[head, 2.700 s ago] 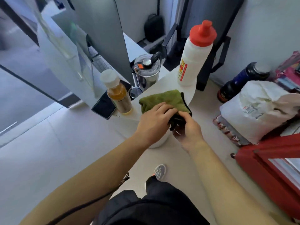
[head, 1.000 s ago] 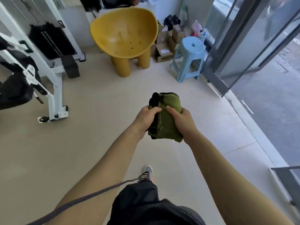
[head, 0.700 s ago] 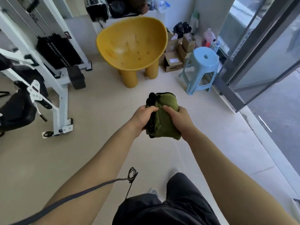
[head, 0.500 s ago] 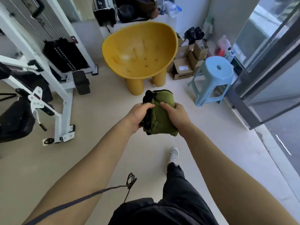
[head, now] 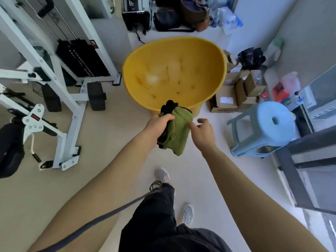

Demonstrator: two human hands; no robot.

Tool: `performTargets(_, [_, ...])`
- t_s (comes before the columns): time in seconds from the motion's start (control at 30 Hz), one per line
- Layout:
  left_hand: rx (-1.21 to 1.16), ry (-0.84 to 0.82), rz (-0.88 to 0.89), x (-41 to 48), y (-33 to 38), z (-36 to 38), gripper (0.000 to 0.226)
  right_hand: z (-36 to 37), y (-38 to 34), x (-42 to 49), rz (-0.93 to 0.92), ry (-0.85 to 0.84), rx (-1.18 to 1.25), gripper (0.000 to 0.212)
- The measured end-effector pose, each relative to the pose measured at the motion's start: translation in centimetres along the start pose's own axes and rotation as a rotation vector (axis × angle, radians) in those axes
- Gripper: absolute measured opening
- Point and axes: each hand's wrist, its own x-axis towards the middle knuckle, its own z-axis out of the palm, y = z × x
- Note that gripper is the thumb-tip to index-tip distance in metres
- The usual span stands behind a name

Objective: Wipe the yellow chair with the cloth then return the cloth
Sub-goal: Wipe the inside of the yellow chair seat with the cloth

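The yellow chair [head: 174, 73] is a round bowl-shaped seat on thick legs, straight ahead on the floor, with dark specks and smears inside. A folded green cloth [head: 178, 131] with a black edge hangs just in front of its near rim. My left hand [head: 160, 126] is clenched on the cloth's left side. My right hand [head: 201, 133] is beside the cloth on the right, fingers apart, with one fingertip at the fabric's edge.
A white weight machine [head: 60, 84] stands to the left. A light blue plastic stool [head: 267, 128] and cardboard boxes [head: 234, 91] are to the right of the chair. Bags and a helmet [head: 138, 15] sit on a ledge behind. A glass door frame [head: 309, 157] is at far right.
I have walked up to the yellow chair, which now fills the view ahead. My right hand has let go of the cloth; my left hand alone holds it.
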Motion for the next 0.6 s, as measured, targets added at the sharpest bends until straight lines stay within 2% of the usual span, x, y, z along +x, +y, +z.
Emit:
performTargets(0.07, [-0.019,0.015,-0.008,4.8,2.2,0.3,0.033,0.3,-2.1,4.5,-0.043,0.041,-0.016,0.041])
performTargets(0.13, [-0.061,0.02,-0.021,9.9,4.6,0.5,0.036,1.0,-4.4,9.4,-0.053,-0.036,0.023,0.035])
performTargets(0.23, [-0.159,-0.016,-0.073,16.8,8.2,1.0,0.046,2.7,-8.5,16.0,0.068,-0.239,0.16,0.048])
performTargets(0.33, [-0.293,-0.048,-0.169,23.3,11.5,1.7,0.054,4.6,-12.1,22.9,0.253,-0.306,0.276,0.063])
performTargets(0.43, [-0.335,-0.067,-0.235,29.4,13.7,2.3,0.06,6.2,-14.2,29.4,0.291,-0.301,0.351,0.051])
performTargets(0.53, [-0.233,-0.131,-0.289,35.0,15.9,2.5,0.054,6.8,-15.3,35.1,0.33,-0.311,0.371,0.032])
performTargets(0.6, [-0.189,-0.218,-0.33,38.4,17.5,2.8,0.05,6.7,-15.0,38.8,0.37,-0.29,0.41,0.027])
